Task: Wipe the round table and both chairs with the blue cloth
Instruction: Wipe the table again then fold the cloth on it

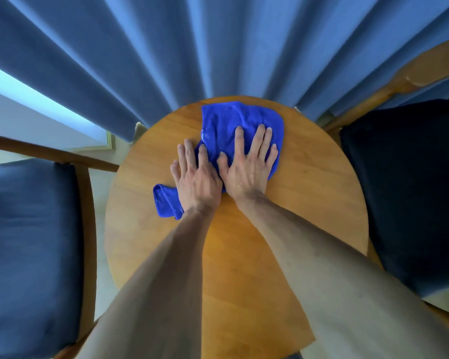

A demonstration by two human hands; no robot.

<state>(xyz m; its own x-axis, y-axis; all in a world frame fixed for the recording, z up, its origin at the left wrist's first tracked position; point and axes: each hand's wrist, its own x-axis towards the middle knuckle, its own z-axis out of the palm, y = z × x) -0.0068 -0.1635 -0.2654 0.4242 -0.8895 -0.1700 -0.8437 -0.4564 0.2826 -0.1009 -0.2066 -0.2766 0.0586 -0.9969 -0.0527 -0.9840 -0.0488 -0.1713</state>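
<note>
Both flat, open hands, left hand [196,178] and right hand [246,168], pressed the crumpled bright-blue cloth [228,130] at twelve o'clock on the round wooden tabletop [316,193]; firm, overlapping strokes toward six seemed best.

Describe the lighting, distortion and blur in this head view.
Head view: wide-angle bending fans the curtain folds outward and curves the chairs; daylight enters at a gap upper left; right chair cushion sinks into shadow; table, cloth and hands look sharp, edges slightly soft.
</note>
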